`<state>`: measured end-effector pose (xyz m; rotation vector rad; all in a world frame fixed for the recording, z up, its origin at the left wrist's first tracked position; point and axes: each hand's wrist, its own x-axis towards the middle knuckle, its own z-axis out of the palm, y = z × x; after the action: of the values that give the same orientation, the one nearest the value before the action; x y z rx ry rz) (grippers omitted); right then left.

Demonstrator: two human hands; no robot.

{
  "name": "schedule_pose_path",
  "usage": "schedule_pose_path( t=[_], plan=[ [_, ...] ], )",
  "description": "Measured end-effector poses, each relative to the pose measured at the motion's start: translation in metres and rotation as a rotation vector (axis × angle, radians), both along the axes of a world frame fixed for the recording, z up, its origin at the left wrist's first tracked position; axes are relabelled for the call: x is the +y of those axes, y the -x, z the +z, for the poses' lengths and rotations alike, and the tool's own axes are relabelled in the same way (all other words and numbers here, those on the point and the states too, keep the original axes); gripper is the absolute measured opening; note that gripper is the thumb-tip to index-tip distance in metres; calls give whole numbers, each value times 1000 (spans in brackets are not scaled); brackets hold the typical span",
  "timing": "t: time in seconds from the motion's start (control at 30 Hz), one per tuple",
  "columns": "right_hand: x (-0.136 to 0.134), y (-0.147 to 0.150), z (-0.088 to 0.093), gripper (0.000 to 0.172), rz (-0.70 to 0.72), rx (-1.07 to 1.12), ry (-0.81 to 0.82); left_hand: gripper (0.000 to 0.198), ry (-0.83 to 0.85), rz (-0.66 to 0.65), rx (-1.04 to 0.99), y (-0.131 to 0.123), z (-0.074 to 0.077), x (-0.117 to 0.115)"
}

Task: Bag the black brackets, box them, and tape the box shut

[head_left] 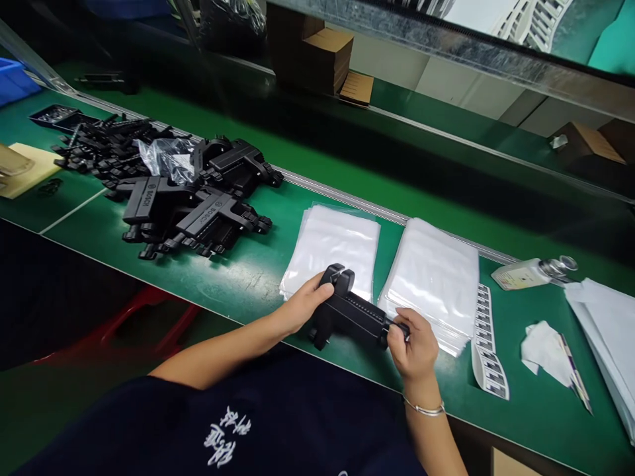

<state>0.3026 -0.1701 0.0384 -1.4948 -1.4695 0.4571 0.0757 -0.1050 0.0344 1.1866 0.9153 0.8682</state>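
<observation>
Between my two hands is a black plastic holder (354,316), tilted over the front edge of the green table. My left hand (308,301) wraps around its left end, below a rounded, upright clamp part. At the other end, my right hand (414,340) pinches the narrow tip with thumb and fingers. Behind the holder lie a stack of clear plastic bags (342,241) and, further right, a second stack of clear bags (436,277). Similar black holders (208,215), some marked BOSCH, are piled to the left.
Loose black parts (114,149) lie at the far left by a small black tray (57,114). On the right are a strip of labels (489,350), a bottle (520,274), crumpled tissue (543,350), a pen (575,373) and white sheets (608,330). A metal-edged shelf (471,56) overhangs the back.
</observation>
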Motion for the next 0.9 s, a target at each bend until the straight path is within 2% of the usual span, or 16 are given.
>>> schedule_pose_path(
  t=[0.07,0.13,0.17,0.23,0.3,0.4,0.53,0.63,0.77,0.9],
  plan=[
    [0,-1,-4,47,46,138,31,65,-8,2,-30,-2,3,0],
    [1,0,-9,65,145,358,144,69,-84,-10,-18,-1,6,0],
    [2,0,-13,67,190,449,195,73,-109,-34,-12,1,8,1],
    [1,0,-18,60,195,543,232,78,-112,-113,-9,7,11,4],
    [-2,-1,-18,53,129,526,191,80,-90,-194,-15,14,13,9],
    [-9,-1,-8,55,86,386,154,76,-60,-268,-86,24,10,18],
    [-16,7,13,56,65,196,166,69,-61,-287,-240,33,1,23],
    [-18,15,22,55,99,107,152,70,-74,-288,-267,38,-5,22],
    [-17,17,22,55,122,80,154,70,-72,-283,-262,41,-7,20],
    [-15,11,16,53,104,159,183,68,-103,-258,-205,40,-5,19]
  ],
)
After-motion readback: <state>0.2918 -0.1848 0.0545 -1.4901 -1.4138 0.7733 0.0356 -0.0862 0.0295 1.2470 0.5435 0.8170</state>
